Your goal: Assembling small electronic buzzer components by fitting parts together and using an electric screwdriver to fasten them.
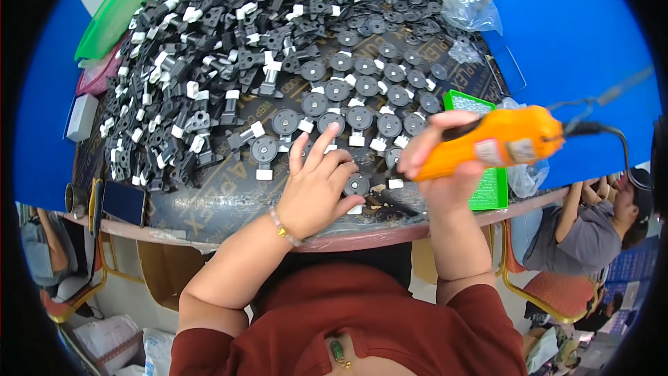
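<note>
My right hand [456, 184] is wrapped round an orange electric screwdriver [504, 136], held above the right part of the table; its tip is hidden behind my fingers. A dark cable runs from its back end. My left hand [313, 191] lies with its fingers spread over the assembled parts. Its fingertips rest at a black round wheel [330, 122], and the thumb is beside another wheel [357, 184] close to the table's near edge. Several black wheels on black-and-white bases [337, 89] stand in loose rows beyond my hands.
A big heap of black brackets with white ends [209, 63] covers the left. Loose black discs [396, 7] pile at the back. A green tray [490, 195] with small metal pieces stands right. A phone [124, 202] lies near left. People sit at both sides.
</note>
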